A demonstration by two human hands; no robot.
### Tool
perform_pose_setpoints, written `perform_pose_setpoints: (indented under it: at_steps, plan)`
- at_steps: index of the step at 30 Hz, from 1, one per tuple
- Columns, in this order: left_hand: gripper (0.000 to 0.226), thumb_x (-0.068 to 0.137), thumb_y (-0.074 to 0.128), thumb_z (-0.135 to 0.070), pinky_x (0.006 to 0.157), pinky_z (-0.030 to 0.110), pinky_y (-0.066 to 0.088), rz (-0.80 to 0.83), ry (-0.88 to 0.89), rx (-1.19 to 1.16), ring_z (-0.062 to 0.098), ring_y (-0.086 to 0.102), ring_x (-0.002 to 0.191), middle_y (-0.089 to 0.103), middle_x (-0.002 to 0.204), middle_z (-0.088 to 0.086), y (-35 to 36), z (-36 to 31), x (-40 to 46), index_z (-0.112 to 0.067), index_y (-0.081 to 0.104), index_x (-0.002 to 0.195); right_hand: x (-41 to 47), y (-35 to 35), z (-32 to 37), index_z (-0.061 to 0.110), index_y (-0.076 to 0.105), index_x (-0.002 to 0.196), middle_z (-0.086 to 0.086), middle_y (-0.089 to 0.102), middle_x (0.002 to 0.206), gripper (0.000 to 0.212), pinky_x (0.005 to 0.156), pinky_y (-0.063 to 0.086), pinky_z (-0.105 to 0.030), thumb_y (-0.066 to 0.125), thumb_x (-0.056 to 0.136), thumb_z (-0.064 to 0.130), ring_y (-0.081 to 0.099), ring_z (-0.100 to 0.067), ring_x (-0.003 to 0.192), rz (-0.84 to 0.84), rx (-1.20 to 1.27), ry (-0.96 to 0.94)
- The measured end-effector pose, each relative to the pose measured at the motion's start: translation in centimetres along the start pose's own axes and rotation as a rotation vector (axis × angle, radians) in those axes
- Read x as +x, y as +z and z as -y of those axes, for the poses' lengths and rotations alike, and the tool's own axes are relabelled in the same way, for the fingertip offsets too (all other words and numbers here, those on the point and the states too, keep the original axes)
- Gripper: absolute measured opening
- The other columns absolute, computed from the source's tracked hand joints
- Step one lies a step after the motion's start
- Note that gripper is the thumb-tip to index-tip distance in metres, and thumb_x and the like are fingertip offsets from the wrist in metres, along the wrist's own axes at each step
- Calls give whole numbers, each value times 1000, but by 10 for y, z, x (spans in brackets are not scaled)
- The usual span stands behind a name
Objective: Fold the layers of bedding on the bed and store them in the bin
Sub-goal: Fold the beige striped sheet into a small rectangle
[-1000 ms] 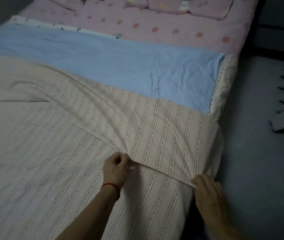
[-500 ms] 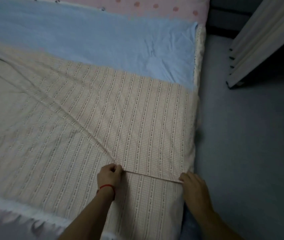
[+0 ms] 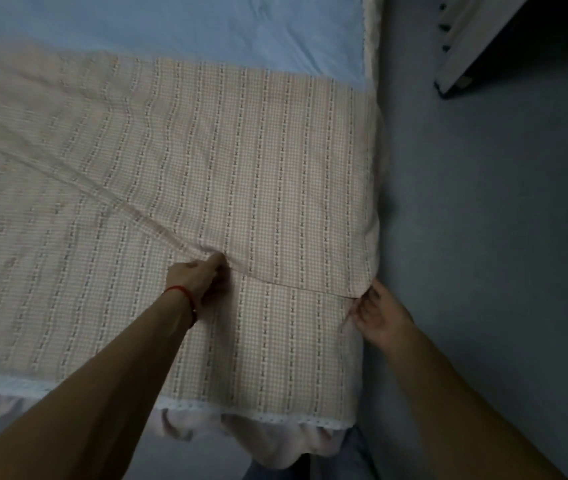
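Observation:
A beige checked sheet (image 3: pixel 275 174) with dotted stripes covers most of the bed, its upper part doubled over onto the lower part. My left hand (image 3: pixel 196 280), with a red cord at the wrist, pinches the folded edge near the middle of the bed. My right hand (image 3: pixel 381 318) pinches the same edge at its corner by the bed's right side. A crease runs from my left hand up to the far left. A light blue sheet (image 3: pixel 206 26) lies beyond the beige one. White lace trim (image 3: pixel 258 415) edges the near end. No bin is in view.
Grey floor (image 3: pixel 490 237) runs along the bed's right side. A pale slatted piece of furniture (image 3: pixel 472 39) stands at the top right. Pinkish bedding (image 3: pixel 275 441) hangs below the lace trim at the foot of the bed.
Both hands have drawn the folded edge of the beige sheet toward the foot of the bed. The view has tipped down, so the pink dotted bedding and pillows are out of sight.

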State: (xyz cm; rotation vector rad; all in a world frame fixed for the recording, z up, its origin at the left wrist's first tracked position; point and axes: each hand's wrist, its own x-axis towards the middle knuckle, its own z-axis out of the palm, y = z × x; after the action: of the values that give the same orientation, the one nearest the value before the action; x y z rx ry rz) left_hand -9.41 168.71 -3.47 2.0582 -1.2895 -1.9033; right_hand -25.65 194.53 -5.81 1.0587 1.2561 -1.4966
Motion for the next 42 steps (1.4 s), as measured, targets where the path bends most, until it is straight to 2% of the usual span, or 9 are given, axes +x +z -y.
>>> perform_pose_setpoints:
  at_steps: [8,12,19,23,26,29,34,36,42]
  plan:
    - [27,106,45,-7,54,35,61,11,48,-394,27,59,66,53,79,19,2,21,-28,-11,42,79,-6,2,21,4,63,113,-14,66,117,17,102,49,-43,60,100,14,63,-26,106,153,321,7]
    - [26,107,41,-6,51,37,60,15,62,-431,29,62,68,51,83,21,-1,19,-45,-13,37,82,-11,17,32,1,60,133,-18,63,133,56,89,60,-47,76,81,12,62,-30,121,126,370,63]
    - [21,101,60,-23,64,37,64,78,-86,-409,26,70,83,68,84,14,21,13,-36,-3,58,101,-12,15,37,-2,65,127,-23,73,115,34,73,63,-49,67,94,10,70,-34,106,193,341,0]
    - [3,104,49,-5,57,37,63,77,-53,-459,23,64,71,57,83,15,28,15,-37,-4,51,103,-17,9,38,2,76,108,-18,77,105,21,64,63,-40,58,100,10,77,-29,88,243,508,-143]
    - [13,106,44,-6,61,44,64,116,-29,-469,28,67,72,60,78,18,17,24,-53,-8,45,94,-21,-1,29,4,73,111,-16,76,109,19,67,61,-41,64,95,10,75,-30,94,161,529,-223]
    - [14,106,46,-8,67,43,64,167,30,-393,33,75,80,70,84,25,-3,31,-74,-8,47,92,-22,-16,15,14,52,145,-15,64,135,74,69,63,-42,79,77,3,68,-29,111,44,565,-317]
    - [12,103,51,-4,63,36,63,190,84,-267,34,75,79,69,93,34,-40,56,-99,-3,51,90,-38,-46,-16,8,42,149,-16,53,143,62,89,55,-40,63,93,-8,57,-32,128,-129,477,-440]
    - [15,101,55,-4,66,36,63,185,50,-259,36,75,83,71,92,33,-54,76,-106,-2,53,86,-43,-57,-32,6,43,147,-18,53,141,61,78,56,-37,64,91,-11,57,-33,127,-172,445,-459]
    - [13,100,58,-7,79,43,63,146,0,-213,37,73,91,73,98,29,-76,114,-111,0,59,89,-30,-93,-84,0,65,116,-12,70,101,35,70,60,-37,72,84,-12,67,-28,88,-500,235,-585]
